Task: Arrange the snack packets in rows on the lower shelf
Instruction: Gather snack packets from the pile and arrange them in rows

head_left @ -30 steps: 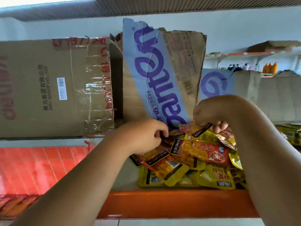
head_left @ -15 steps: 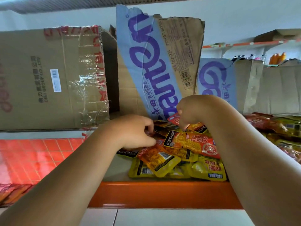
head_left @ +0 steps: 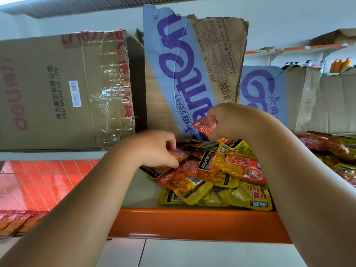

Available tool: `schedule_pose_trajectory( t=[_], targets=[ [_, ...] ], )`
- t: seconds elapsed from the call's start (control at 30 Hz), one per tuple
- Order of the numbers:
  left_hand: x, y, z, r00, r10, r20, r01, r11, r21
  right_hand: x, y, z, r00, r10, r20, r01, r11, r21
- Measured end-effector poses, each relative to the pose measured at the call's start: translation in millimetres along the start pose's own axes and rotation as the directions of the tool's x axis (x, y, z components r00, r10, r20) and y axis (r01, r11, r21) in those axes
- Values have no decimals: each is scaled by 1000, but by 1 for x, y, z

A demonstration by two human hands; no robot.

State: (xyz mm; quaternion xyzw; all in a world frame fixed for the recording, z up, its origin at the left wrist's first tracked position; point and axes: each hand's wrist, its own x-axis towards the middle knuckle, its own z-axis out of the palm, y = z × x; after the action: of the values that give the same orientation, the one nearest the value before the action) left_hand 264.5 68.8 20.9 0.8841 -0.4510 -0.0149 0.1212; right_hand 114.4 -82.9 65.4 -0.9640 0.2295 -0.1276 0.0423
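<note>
– Since half a second before, what had shifted?
– The right hand [head_left: 227, 122] had lifted its red packet [head_left: 202, 126] a little clear of the heap of snack packets [head_left: 221, 176], pinching it between thumb and curled fingers. The left hand [head_left: 156, 149] had stayed low at the heap's left edge, fingertips curled onto an orange-red packet [head_left: 179, 154].
– Where did the packets lie?
– Jumbled on the shelf [head_left: 192, 222], behind its orange lip. No rows were formed yet.
– What could have gone wrong?
– Probably sliding. The glossy packets overlapped loosely and the front ones lay just beside the lip, so a tug from either hand could have dragged neighbours over onto the red tiled floor [head_left: 38, 180]. The torn water carton [head_left: 192, 74] leaned right behind the heap and might have tipped if knocked.
– And the room?
– A taped cardboard box [head_left: 57, 93] stood to the left. More packets [head_left: 327, 145] lay at the right, others [head_left: 17, 222] at lower left. Bottles [head_left: 341, 64] stood on a far wall shelf.
</note>
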Motion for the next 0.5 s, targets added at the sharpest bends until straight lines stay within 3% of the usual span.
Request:
schedule_pose_trajectory(
  t=[0.13, 0.27, 0.5],
  targets=[
    [-9, -3, -7, 986, 35, -160, -54, 992, -117, -1, -2, -3, 991, -19, -136, 28, 997, 71],
    [-24, -7, -7, 901, 99, -423, -167, 978, -126, -1, -8, -12, 960, -80, -267, 112, 988, 108],
    [-43, -31, -16, 827, 121, -550, -234, 962, -141, 0, -39, -22, 920, -167, -354, 202, 977, 65]
  ],
)
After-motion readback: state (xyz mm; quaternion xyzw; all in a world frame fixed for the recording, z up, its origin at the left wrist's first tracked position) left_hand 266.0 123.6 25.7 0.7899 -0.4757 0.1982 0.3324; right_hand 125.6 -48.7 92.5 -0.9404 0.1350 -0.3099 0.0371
